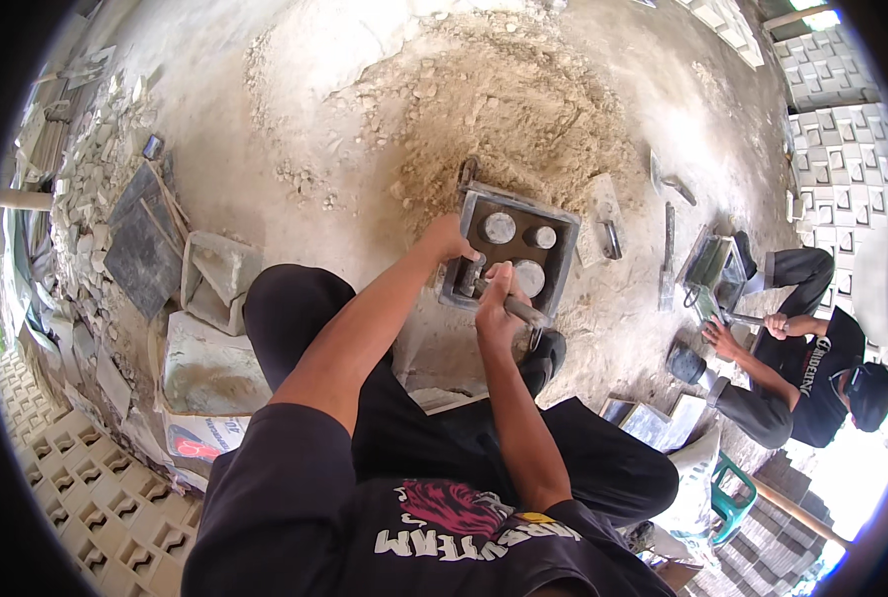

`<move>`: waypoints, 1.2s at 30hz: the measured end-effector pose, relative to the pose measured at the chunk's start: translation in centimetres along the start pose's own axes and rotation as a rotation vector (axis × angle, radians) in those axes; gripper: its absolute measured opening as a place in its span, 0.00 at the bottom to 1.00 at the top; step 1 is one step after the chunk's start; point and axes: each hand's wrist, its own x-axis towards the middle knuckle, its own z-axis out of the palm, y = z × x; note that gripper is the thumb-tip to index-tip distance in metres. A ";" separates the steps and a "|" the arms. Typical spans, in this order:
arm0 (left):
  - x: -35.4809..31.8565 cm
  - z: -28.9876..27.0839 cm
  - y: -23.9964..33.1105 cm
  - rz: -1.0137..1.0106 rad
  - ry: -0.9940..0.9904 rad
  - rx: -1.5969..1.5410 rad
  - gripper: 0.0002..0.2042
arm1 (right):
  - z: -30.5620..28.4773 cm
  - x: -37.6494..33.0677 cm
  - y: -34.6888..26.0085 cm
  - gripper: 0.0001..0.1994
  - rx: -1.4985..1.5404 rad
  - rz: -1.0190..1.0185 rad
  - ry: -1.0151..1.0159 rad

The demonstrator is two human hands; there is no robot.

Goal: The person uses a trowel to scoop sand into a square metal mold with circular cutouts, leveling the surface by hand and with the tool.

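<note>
A rectangular grey mould (569,261) sits on the ground in front of me, between my feet. Inside it, round grey discs (498,228) of differing sizes rise from a darker, flat fill. My left hand (450,240) is closed on the mould's left edge, its thumb toward the inside. In my right hand (501,295) is a hammer (525,311), gripped by its handle. The hammer's head lies over the left part of the mould, just below my left hand. My fingers partly cover the mould's near left side.
Loose sandy material (523,119) is heaped beyond the mould. A trowel (611,239) lies on a board to its right. At the far right a co-worker (812,368) sits with hands at another mould (714,267). Concrete boxes (220,282), a dark slab (145,239) and rubble stand at left.
</note>
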 end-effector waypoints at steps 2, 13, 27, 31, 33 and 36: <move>0.1 0.4 0.3 -0.005 0.015 0.037 0.24 | 0.0 0.7 1.1 0.18 -0.050 -0.141 -0.042; 1.7 -0.2 0.4 -0.098 -0.092 0.106 0.30 | 2.0 2.0 3.5 0.19 -0.087 -0.448 -0.036; 0.8 -0.8 0.4 -0.117 -0.083 0.006 0.29 | -2.0 3.0 0.7 0.16 0.086 -0.241 -0.341; 0.9 -0.3 0.6 -0.079 -0.056 0.048 0.32 | -2.8 4.1 1.7 0.14 0.101 -0.118 -0.411; 0.5 -0.4 0.3 -0.026 -0.005 0.066 0.31 | -3.4 3.9 -1.0 0.16 0.138 -0.106 -0.439; 0.7 -0.5 0.5 -0.053 -0.077 0.000 0.31 | -4.0 4.5 1.3 0.18 0.110 -0.402 -0.670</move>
